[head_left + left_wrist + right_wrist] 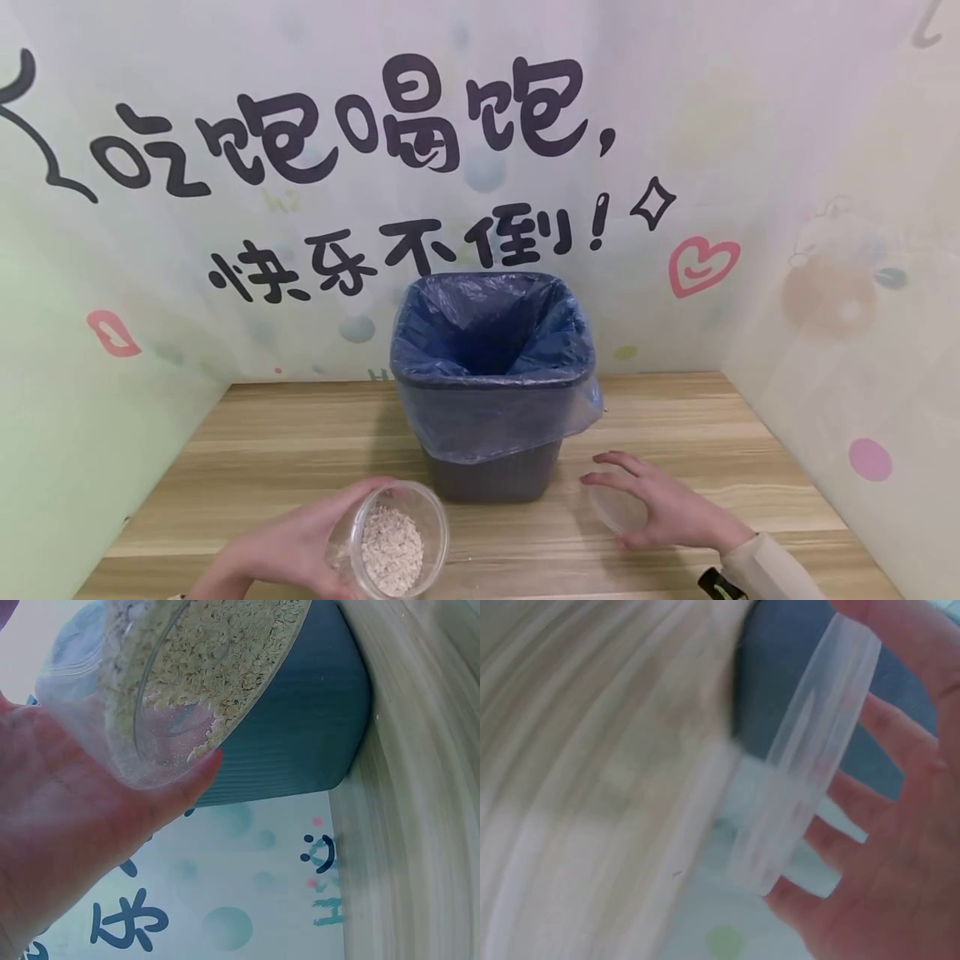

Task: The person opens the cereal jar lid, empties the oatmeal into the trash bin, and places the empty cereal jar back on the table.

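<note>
Gripped a clear tub of pale flakes with the left hand, thumb and fingers curled round its side, just off the near left corner of the bin. Had the tub's round mouth uncovered and facing up; could not tell the exact lean of its long axis. Grasped a clear round lid by its rim between thumb and fingers of the right hand, off the bin's near right side; could not tell of any contact with the table. Held both pieces outside the bin and lower than its rim, apart from each other on opposite sides of its front. Judged the left hand's tub the nearer to the bin, with the bag-lined opening up, beyond and rightward of the left fingers.
</note>
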`<state>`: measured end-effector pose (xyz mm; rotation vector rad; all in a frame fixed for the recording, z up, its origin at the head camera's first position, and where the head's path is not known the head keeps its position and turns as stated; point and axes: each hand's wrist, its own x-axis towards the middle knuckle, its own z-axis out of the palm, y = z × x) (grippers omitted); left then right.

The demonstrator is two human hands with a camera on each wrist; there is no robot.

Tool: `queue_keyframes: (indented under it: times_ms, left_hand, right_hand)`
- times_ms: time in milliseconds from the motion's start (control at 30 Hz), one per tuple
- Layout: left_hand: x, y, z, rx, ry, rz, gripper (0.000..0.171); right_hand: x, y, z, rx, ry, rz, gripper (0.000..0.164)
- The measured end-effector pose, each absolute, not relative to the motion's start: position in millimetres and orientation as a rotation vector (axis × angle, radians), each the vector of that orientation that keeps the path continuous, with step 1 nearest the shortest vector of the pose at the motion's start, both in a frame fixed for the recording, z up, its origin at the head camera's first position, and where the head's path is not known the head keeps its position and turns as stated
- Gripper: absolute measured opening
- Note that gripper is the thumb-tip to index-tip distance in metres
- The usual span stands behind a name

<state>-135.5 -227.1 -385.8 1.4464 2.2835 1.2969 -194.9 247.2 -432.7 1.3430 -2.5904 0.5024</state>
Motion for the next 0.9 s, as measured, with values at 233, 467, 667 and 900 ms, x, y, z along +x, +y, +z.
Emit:
queue_keyframes:
  times_ms: [233,467,667,900]
  left_hand:
    - [-135,-233,-383,1.460,2.328,1.274,0.096]
    - [-135,-235,-383,1.479,2.353,1.258,0.095]
    - [-132,-237,-386,1.442,2.374,1.254,0.096]
    - [-128,-239,-392,1.414,2.433,1.228,0.096]
  right_hand:
    - [-203,259,-442,1.247,-2.774,0.564,0.076]
    - [-208,262,-448,1.135,-2.892,0.593,0.079]
    - [-211,262,-455,1.109,-2.981,0.585,0.082]
    - [-214,262,-456,1.131,-2.977,0.615,0.090]
